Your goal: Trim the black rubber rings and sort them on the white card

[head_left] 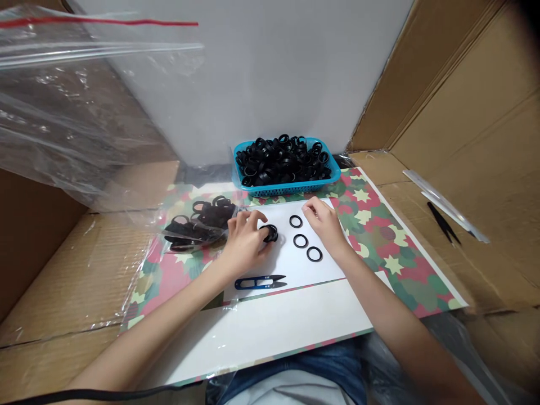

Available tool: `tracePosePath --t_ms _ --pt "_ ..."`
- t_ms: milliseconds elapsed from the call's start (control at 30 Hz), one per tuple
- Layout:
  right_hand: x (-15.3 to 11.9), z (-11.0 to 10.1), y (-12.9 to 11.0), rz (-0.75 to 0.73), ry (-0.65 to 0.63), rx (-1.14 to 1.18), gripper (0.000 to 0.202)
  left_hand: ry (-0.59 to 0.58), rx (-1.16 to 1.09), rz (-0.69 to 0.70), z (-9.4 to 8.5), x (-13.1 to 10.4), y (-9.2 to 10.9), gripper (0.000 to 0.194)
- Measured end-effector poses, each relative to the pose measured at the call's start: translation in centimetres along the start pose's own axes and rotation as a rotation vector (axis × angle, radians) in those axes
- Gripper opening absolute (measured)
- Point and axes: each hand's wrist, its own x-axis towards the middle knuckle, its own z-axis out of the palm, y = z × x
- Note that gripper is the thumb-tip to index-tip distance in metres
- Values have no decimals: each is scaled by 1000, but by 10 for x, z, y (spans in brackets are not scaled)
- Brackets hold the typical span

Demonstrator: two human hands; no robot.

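My left hand curls its fingers round a small bunch of black rings low over the white paper. To the right, my right hand has its fingers drawn together in a pinch; whatever they hold, if anything, is hidden. Between the hands three single black rings lie flat: an upper ring, a middle ring and a lower ring. Below my left hand rests a pair of blue thread snips, blades pointing right.
A blue basket heaped with black rings stands at the back. Left of my left hand lies a clear bag of black rings. A large clear zip bag hangs at upper left. Black tweezers lie on cardboard at right.
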Motion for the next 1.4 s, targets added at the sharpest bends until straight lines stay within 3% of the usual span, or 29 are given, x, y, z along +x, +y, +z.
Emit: tracePosePath --t_ms 133,300,500,633,800,1100,1233,1400 --pt "1 -1 0 -1 17 6 14 -71 -5 25 8 6 0 20" --pt "4 -2 0 19 39 -13 14 -58 -71 31 -1 15 1 17" --pt "5 -3 1 -4 41 -16 14 -9 -168 90 -1 26 24 19" --pt "6 -5 2 0 53 -19 15 -61 -137 158 11 32 39 17" --pt "8 -7 5 -10 56 -24 16 -126 -91 203 15 38 42 12" --pt "12 -8 11 -42 93 -109 16 -120 -198 237 4 38 51 16" --pt "12 -7 16 -46 99 -142 16 -197 -139 313 5 37 63 8" --pt "12 -5 17 -43 85 -137 15 -249 -101 310 7 39 67 7"
